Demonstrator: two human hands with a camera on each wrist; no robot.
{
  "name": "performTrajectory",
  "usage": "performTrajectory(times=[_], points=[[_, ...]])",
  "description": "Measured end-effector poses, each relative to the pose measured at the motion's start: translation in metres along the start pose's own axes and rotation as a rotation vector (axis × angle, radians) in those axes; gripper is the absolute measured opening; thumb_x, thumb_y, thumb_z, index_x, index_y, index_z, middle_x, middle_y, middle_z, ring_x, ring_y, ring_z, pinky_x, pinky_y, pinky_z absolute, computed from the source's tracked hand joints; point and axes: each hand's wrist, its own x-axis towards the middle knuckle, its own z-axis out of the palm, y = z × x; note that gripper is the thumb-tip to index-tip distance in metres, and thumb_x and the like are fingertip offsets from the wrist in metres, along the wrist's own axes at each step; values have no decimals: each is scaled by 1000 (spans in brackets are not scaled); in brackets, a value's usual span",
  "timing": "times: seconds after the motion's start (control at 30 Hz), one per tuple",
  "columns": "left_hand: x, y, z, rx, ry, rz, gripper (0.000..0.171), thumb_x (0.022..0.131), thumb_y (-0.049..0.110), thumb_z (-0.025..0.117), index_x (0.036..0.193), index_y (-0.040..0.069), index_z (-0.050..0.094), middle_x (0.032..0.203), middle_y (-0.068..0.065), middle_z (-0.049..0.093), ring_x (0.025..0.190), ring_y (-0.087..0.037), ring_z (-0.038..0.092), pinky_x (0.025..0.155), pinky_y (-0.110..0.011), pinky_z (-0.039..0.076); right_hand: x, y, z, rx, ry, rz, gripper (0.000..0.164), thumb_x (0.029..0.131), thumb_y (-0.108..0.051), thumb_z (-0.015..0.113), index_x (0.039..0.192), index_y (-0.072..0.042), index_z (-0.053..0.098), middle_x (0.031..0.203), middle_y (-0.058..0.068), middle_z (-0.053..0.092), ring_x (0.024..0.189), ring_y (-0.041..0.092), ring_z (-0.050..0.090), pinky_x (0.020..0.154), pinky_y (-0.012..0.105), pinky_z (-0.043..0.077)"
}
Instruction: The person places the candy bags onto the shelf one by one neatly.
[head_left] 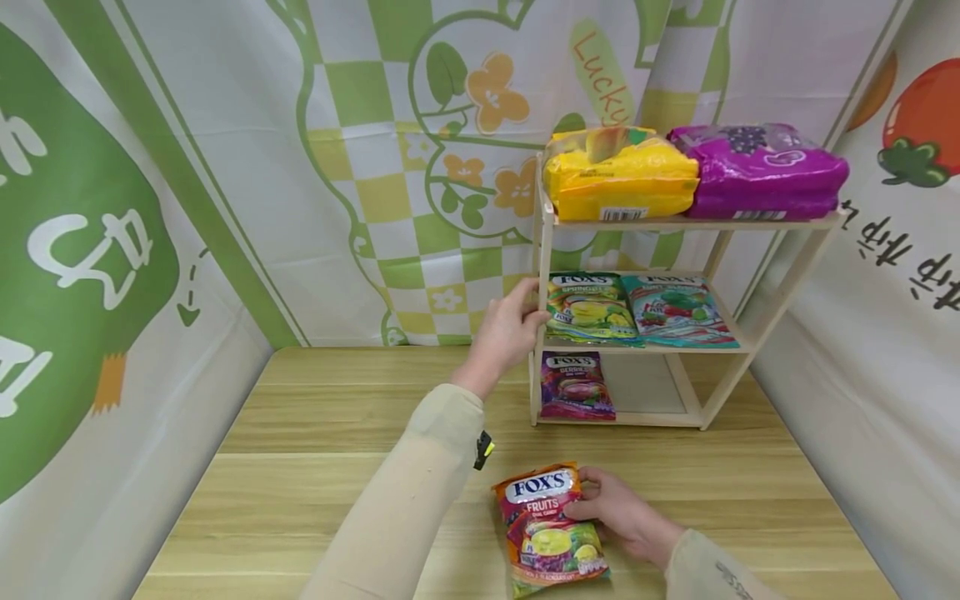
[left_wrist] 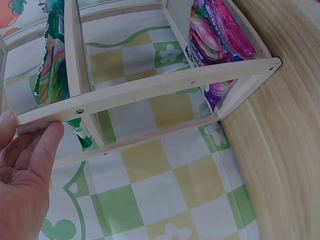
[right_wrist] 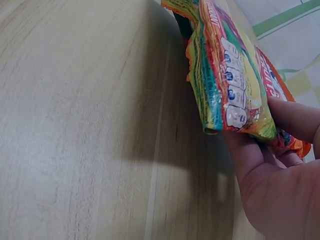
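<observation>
My right hand (head_left: 618, 510) holds a bag of Fox's Fruits candy (head_left: 551, 533) by its right edge, thumb on the printed face and fingers beneath, as the right wrist view shows. The bag is tilted just above the tabletop, in front of a small wooden shelf rack (head_left: 645, 348). With my left hand (head_left: 510, 329) I grip the rack's front left post (left_wrist: 107, 100), thumb on one side and fingers curled round the other. On the bottom tier, a purple Fox's Berries bag (head_left: 576, 385) lies at the left, beside a bare stretch of board.
A green-yellow Fox's bag (head_left: 591, 308) and a teal Fox's bag (head_left: 678, 310) lie on the middle tier. On top sit a yellow pack (head_left: 618, 177) and a purple pack (head_left: 757, 173). Printed curtains surround the wooden table (head_left: 315, 450) at back and sides.
</observation>
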Motion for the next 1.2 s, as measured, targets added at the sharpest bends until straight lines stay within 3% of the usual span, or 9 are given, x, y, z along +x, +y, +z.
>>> performTrajectory(times=[0.47, 0.83, 1.2], points=[[-1, 1, 0, 13, -2, -19, 43, 100, 6, 64, 141, 10, 53, 124, -21, 70, 117, -28, 69, 91, -35, 59, -9, -6, -13, 36, 10, -32, 76, 89, -5, 73, 148, 10, 29, 126, 26, 63, 97, 30, 71, 85, 47, 61], [0, 1, 1, 2, 0, -15, 43, 100, 6, 65, 141, 11, 53, 124, -21, 70, 117, -29, 69, 91, -36, 60, -10, -10, -30, 88, -9, -90, 57, 89, -7, 73, 134, 6, 39, 113, 16, 70, 93, 28, 72, 84, 47, 62], [0, 0, 0, -7, -3, -17, 43, 100, 6, 64, 141, 12, 53, 124, -21, 70, 116, -29, 69, 91, -36, 60, -18, -14, -46, 138, 17, -97, 67, 92, -7, 70, 142, 6, 27, 118, 18, 67, 97, 28, 71, 88, 48, 61]])
